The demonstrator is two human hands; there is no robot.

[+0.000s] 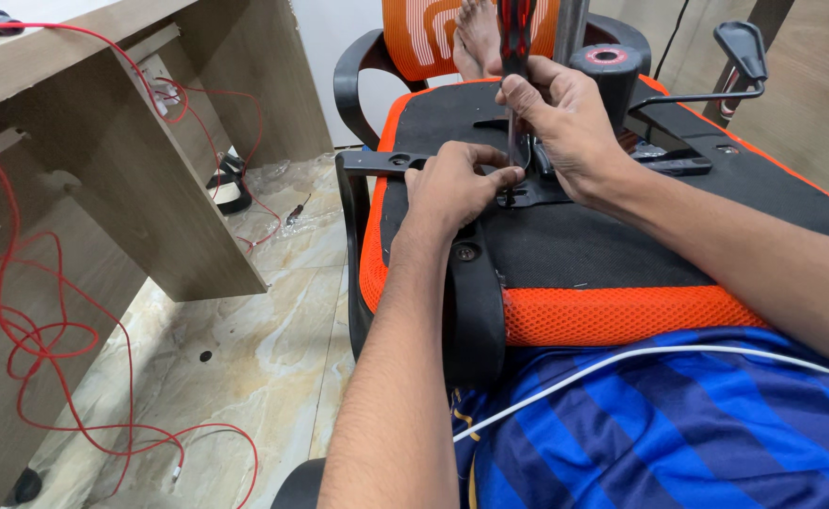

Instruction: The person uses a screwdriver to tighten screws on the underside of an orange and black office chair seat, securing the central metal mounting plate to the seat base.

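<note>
We are looking down from a single head-worn camera, facing forward and steeply downward, close over an upturned chair seat (565,254) filling the centre and right of the frame, with the floor (245,349) falling away at lower left.

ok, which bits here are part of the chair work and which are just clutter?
In use:
right hand
screwdriver
left hand
metal bracket
upturned chair seat
armrest

Lying about:
red wires
small screwdriver on floor
desk
white cable
</note>
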